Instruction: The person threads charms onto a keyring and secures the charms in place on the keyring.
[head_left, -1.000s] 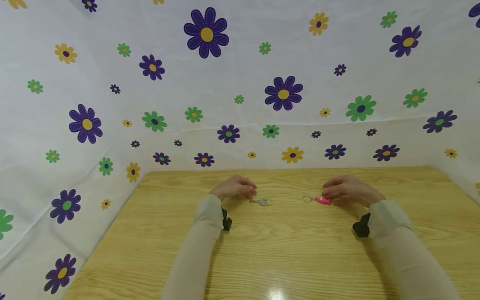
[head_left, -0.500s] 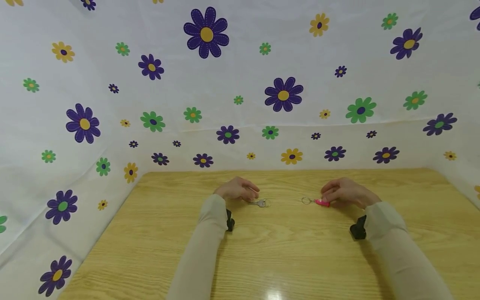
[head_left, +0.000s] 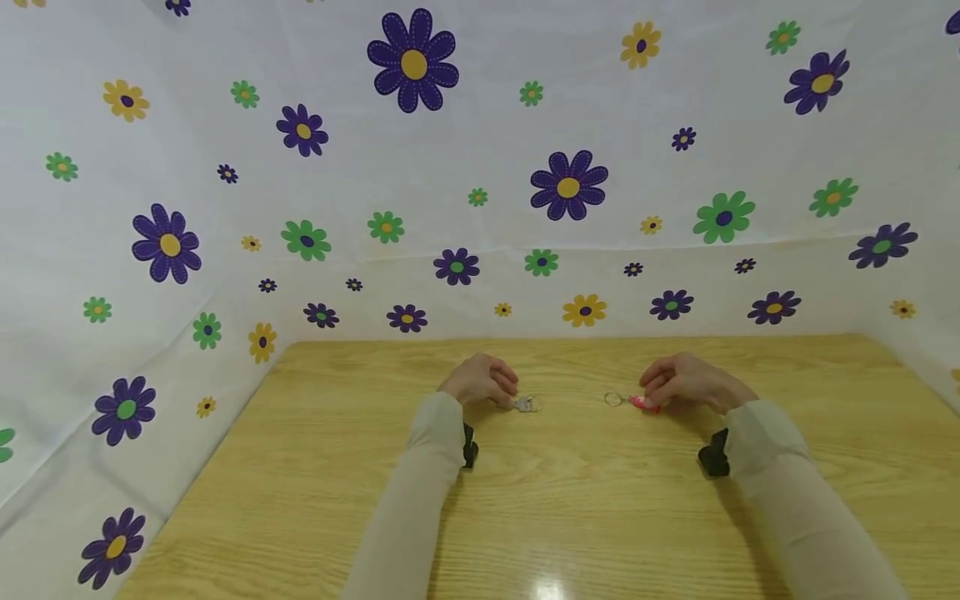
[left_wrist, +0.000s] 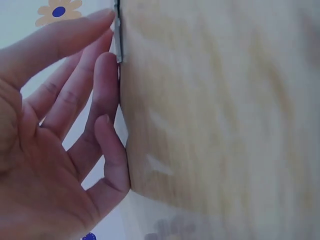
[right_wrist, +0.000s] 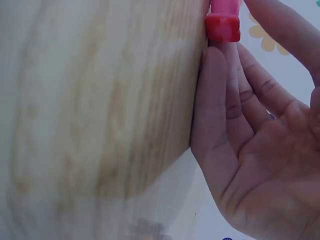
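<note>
At the far half of the wooden table, my left hand (head_left: 482, 378) has its thumb and fingertips on the blade end of a silver key (head_left: 525, 405). The key's head and thin ring point inward to the right. In the left wrist view the key (left_wrist: 119, 40) appears edge-on, flat along the tabletop, with the thumb tip right at it. My right hand (head_left: 692, 382) pinches a small pink keychain (head_left: 642, 402) between thumb and fingers. Its metal ring (head_left: 614, 400) points left toward the key. The right wrist view shows the keychain's red-pink end (right_wrist: 223, 27) close against the wood.
The light wood table (head_left: 570, 500) reaches back to a white cloth (head_left: 480, 142) printed with purple, green and yellow flowers. That cloth also rises along the left and right sides. A black wrist camera (head_left: 715, 454) sits low under the right cuff, close over the table.
My left hand has moved slightly right and closed in on the key's blade. The right thumb and fingers have come down around the pink keychain. Key and keychain lie nearly where they were.
</note>
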